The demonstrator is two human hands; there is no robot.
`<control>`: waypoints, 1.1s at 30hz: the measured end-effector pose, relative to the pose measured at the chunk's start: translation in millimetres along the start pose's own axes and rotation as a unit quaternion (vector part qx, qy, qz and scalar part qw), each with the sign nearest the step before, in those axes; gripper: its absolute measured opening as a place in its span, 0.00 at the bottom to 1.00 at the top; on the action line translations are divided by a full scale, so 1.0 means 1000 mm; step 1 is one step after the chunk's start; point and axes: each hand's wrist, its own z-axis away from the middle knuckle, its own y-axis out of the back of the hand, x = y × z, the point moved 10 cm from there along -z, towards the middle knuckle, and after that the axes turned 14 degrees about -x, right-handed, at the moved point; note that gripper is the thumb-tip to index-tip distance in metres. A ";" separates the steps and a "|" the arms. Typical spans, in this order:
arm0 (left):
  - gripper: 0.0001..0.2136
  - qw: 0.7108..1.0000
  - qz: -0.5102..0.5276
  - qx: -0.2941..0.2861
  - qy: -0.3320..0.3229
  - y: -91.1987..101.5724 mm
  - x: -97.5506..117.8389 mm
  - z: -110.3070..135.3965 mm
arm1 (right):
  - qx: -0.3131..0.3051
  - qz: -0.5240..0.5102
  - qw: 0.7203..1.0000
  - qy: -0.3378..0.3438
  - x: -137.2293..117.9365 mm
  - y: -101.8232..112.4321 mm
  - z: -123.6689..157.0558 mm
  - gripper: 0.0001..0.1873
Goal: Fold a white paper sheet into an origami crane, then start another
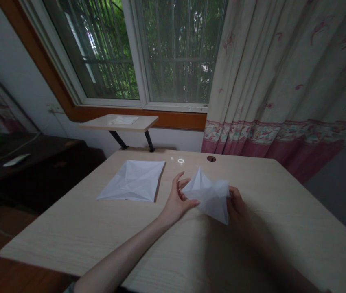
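Pale wood grain runs across the desk (69, 236), its near edge toward the person. Over its middle, the left hand (177, 203) grips the left side of a folded white paper (211, 199), thumb in front and fingers behind. At the paper's right edge, the shadowed right hand (237, 205) holds on with bent fingers. One fold stands up in a peak; another corner points down. Left of the hands, a creased white sheet (138, 179) lies flat. Farther back are a round cable hole (211, 159) and a raised shelf (96, 124) bearing more white paper (124, 120). Beyond hangs a flowered curtain (252, 81) beside a barred window (176, 53).
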 end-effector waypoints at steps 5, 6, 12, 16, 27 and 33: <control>0.46 0.996 0.010 -0.062 0.056 -0.014 -0.002 0.000 | -0.020 0.000 1.000 0.011 -0.004 -0.002 -0.002 0.19; 0.43 0.996 -0.003 -0.070 0.056 -0.016 0.000 0.000 | -0.023 -0.001 1.000 0.008 -0.006 -0.003 -0.002 0.19; 0.26 0.994 -0.085 -0.043 0.051 -0.011 0.007 0.003 | -0.074 -0.014 0.997 -0.005 -0.018 -0.013 0.000 0.19; 0.32 0.998 -0.021 -0.018 0.057 -0.009 0.003 0.005 | -0.086 -0.047 0.995 0.009 -0.015 -0.017 -0.002 0.23; 0.22 0.992 -0.106 -0.066 0.035 -0.012 0.001 0.005 | -0.151 -0.179 0.972 0.030 -0.006 -0.034 -0.008 0.22; 0.18 0.977 -0.167 -0.134 0.018 -0.027 0.007 0.007 | -0.121 -0.125 0.984 -0.028 0.010 -0.027 -0.008 0.20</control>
